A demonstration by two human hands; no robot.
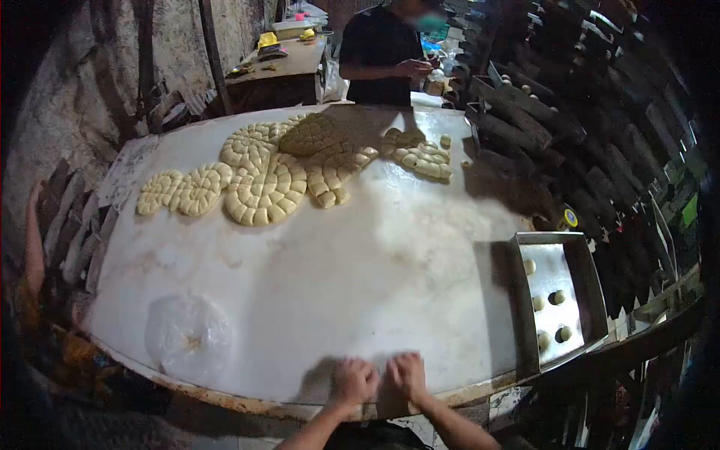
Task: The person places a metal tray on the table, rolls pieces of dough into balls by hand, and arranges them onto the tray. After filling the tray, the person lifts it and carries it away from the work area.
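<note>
Near the front edge of the white worktable (360, 292), my left hand (355, 381) rests on the surface with its fingers curled under. Close to its right, my right hand (407, 375) is curled the same way, with a small gap between the two. Whatever lies beneath either palm is hidden. Off to the right stands a metal tray (523, 315) holding several small dough balls (559, 298). Farther back lie coils of pale dough (266, 191) cut into pieces, with another cut dough cluster (424, 159) at the back right.
A clear plastic bag (191, 337) lies at the front left. Across the table stands a person (382, 56) with hands raised together. Stacked trays (517, 112) crowd the right side. A wooden side table (289, 64) stands at the back, and an arm (34, 240) shows at far left.
</note>
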